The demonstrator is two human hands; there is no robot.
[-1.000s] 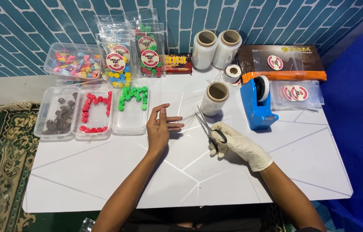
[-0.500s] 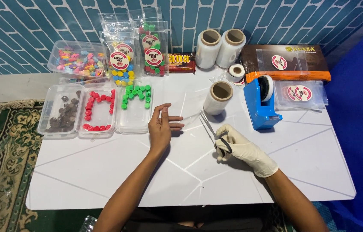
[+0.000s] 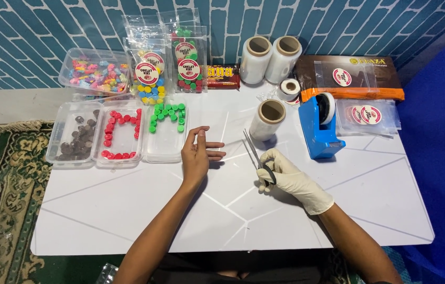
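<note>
My right hand [image 3: 285, 176], in a white glove, is closed on the handles of a pair of scissors [image 3: 254, 152] whose blades point away from me, toward a roll of clear film [image 3: 267, 119]. My bare left hand [image 3: 197, 155] rests near the middle of the white table [image 3: 127, 210], fingers apart and holding nothing. Just beyond it stands a clear tray with green candies [image 3: 167, 117].
Trays of red candies [image 3: 120, 137] and brown candies [image 3: 75, 139] stand at the left. Candy bags [image 3: 165, 58], a box of mixed sweets [image 3: 95, 73], two film rolls [image 3: 270, 58], a blue tape dispenser [image 3: 318, 123] and a brown box [image 3: 350, 76] line the back.
My right hand with the scissors has shifted slightly toward me and to the right. My left hand has stayed in place.
</note>
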